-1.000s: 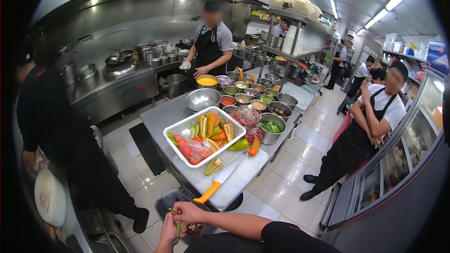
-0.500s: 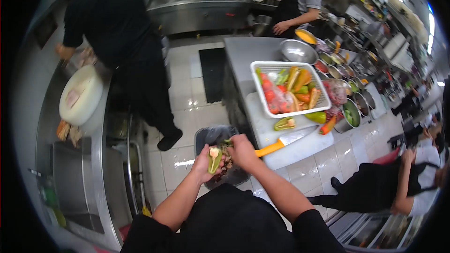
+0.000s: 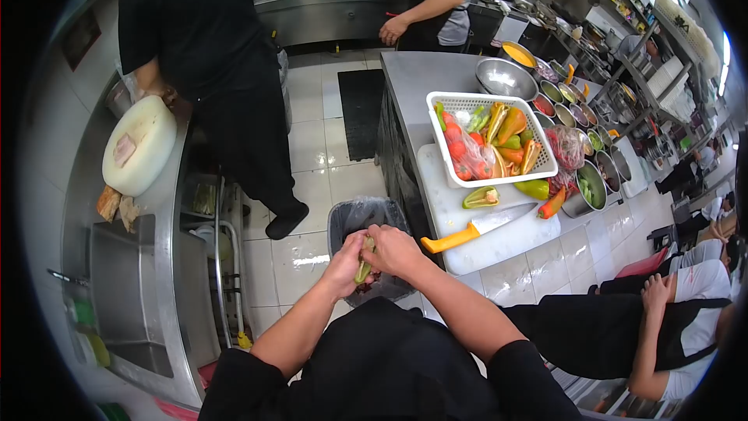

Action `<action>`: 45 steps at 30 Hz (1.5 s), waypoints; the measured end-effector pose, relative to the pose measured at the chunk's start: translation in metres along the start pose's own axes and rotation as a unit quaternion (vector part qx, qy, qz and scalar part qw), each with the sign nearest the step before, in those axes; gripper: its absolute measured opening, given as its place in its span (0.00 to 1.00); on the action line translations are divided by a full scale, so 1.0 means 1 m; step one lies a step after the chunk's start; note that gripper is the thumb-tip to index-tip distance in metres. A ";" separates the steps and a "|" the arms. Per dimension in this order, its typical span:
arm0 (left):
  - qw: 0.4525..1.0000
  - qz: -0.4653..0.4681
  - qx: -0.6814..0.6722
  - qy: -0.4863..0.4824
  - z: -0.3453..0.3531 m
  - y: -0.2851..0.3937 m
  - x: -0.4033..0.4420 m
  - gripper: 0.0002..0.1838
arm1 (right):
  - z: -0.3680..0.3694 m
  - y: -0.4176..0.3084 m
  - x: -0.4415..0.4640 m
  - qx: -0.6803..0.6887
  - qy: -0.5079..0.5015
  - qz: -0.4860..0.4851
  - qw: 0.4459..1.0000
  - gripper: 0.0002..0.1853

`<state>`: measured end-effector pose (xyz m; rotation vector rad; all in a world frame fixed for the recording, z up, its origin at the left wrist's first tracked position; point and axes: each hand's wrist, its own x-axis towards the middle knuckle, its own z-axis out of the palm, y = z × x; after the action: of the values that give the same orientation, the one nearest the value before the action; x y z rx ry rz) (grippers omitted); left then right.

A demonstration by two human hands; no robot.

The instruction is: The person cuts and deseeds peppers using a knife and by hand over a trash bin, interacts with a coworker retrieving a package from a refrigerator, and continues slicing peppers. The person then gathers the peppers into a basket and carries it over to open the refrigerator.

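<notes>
My left hand (image 3: pixel 344 265) is closed round a green pepper half (image 3: pixel 364 263) above a grey bin (image 3: pixel 343 222) lined with plastic. The fingers of my right hand (image 3: pixel 393 251) are bent against the same pepper half, covering part of it; the fingertips are hidden. To the right, a knife with an orange handle (image 3: pixel 450 240) lies on a white cutting board (image 3: pixel 502 240). Another cut green pepper piece (image 3: pixel 481 198) rests on the board, close to a white basket (image 3: pixel 499 182) of peppers and bagged tomatoes.
Steel bowls, including an empty-looking one (image 3: pixel 506 79), stand on the steel table (image 3: pixel 413 78). A person in black (image 3: pixel 206 39) works beside a round white board (image 3: pixel 140 148) at left. One person (image 3: pixel 436 4) stands behind the table; another (image 3: pixel 662 320) stands at right.
The view has tilted down from the wider kitchen. My right hand has come back from beside the pepper half onto it. The person behind the table has shifted left in view.
</notes>
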<state>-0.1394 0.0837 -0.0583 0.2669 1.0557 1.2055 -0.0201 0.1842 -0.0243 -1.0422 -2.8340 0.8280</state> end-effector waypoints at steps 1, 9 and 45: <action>1.000 0.011 0.003 0.020 0.008 -0.001 0.000 0.21 | 0.002 -0.003 0.000 -0.005 0.007 0.006 1.000 0.22; 0.993 0.061 0.089 0.049 0.017 0.001 0.008 0.20 | 0.013 -0.003 0.005 -0.025 0.041 0.036 0.998 0.16; 0.997 -0.024 0.080 0.006 -0.017 0.020 0.003 0.21 | 0.030 0.009 0.011 -0.097 0.111 -0.131 0.980 0.06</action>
<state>-0.1650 0.0884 -0.0557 0.3564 1.1653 1.0830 -0.0284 0.1827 -0.0560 -0.7001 -2.8125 0.3920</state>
